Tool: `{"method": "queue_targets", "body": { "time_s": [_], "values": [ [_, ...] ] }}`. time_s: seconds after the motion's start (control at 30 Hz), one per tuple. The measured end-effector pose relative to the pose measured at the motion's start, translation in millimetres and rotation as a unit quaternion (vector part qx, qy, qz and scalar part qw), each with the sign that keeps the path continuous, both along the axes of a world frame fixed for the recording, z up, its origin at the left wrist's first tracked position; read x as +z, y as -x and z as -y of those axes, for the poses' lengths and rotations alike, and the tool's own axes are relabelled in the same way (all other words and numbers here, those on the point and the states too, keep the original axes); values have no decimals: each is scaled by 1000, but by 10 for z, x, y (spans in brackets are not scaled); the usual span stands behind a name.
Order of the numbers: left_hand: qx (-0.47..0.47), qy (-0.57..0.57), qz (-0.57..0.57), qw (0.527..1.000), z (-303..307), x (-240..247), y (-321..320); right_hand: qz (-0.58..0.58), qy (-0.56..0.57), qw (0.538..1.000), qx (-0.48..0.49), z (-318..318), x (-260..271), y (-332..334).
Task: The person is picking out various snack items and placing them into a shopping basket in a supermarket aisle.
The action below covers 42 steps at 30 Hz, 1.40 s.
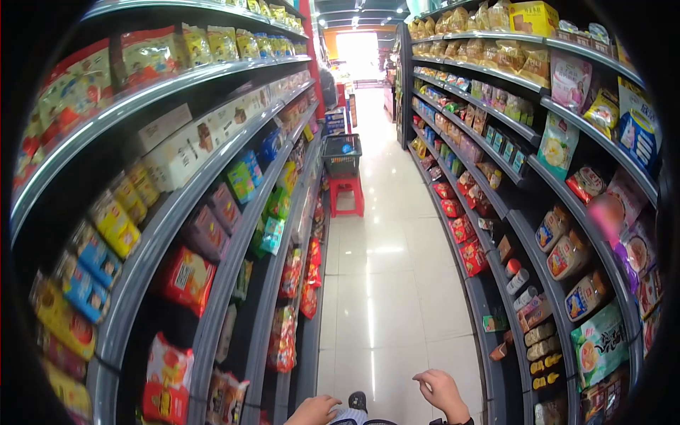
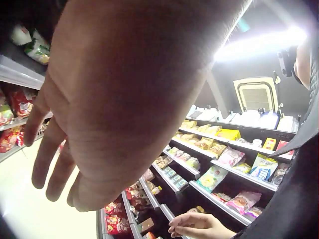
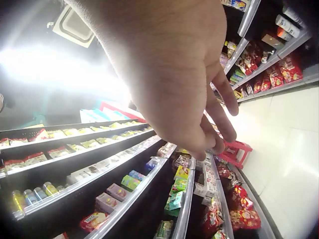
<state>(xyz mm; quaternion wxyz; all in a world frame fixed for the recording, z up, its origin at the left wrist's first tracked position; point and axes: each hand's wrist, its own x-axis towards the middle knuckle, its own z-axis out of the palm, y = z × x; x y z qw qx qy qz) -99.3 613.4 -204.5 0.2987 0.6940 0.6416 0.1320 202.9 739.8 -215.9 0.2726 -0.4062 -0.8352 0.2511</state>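
At the bottom edge of the head view both hands hang low in front of the person and they grasp nothing. The left hand [image 1: 314, 409] is relaxed, with its fingers only a little bent, and the left wrist view shows an empty palm. The right hand [image 1: 440, 392] is also released: its fingers curl loosely and nothing lies between them. Between the two hands a dark shoe [image 1: 358, 401] stands on the pale, shiny tiled floor [image 1: 397, 283]. The things nearest to the left hand are the red snack bags [image 1: 282, 340] on the low left shelf [image 1: 212, 297], near the hand but not touching it. Nearest to the right hand are the brown packs [image 1: 542, 347] stacked on the low right shelf [image 1: 496, 297], also apart from the hand. Higher on the left side lie yellow and blue packets [image 1: 106, 234] and white boxes [image 1: 177, 152]. On the right side stand tubs with labels [image 1: 567, 255] and hang green and pink bags [image 1: 559, 142]. Farther down the aisle a red plastic stool [image 1: 346, 195] stands beside the left shelves, and a dark shopping basket [image 1: 341, 154] rests on top of it. At the far end the aisle opens into a very bright area [image 1: 358, 53].
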Motion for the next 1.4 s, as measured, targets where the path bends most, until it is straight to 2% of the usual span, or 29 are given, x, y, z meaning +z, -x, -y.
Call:
{"method": "queue_targets", "body": {
  "time_s": [0.23,0.3,0.37,0.43,0.53,0.63,0.73,0.87,0.93,1.03,1.17,1.23,1.33,1.4],
  "values": [
    [22,-43,-18,999,-1246,-201,722,13,-9,1000,-2,-1197,183,565],
    [21,0,-87,996,-1582,-282,861,10,-11,1000,-11,-1511,178,618],
    [20,21,-99,995,-1875,-371,929,5,-13,1000,-20,-1774,146,619],
    [18,42,-112,993,-2145,-477,951,28,54,997,-47,-1924,65,550],
    [-2,58,-104,993,-2587,-608,944,28,93,993,-67,-2322,-41,530],
    [-24,83,-111,990,-3083,-641,893,53,85,995,-28,-2942,-117,494],
    [-1,109,-128,986,-3625,-542,826,52,44,998,-4,-3722,-369,464],
    [5,95,-123,988,-4453,-357,742,30,12,999,10,-4710,-148,571],
    [31,28,-75,996,-4737,-406,701,31,0,999,32,-5085,-96,617],
    [32,83,-99,991,-5082,-404,781,20,-12,998,58,-5603,-152,818],
    [41,110,-59,991,-5356,-786,1014,5,17,997,71,-6088,-282,1052],
    [36,165,-85,982,-5578,-980,1160,18,36,997,60,-6328,-380,1163],
    [-15,230,-51,972,-5918,-1752,1661,46,57,996,46,-6729,-509,1294],
    [-16,253,-64,965,-6267,-1857,1828,64,66,995,37,-7034,-611,1382]
  ]
}}
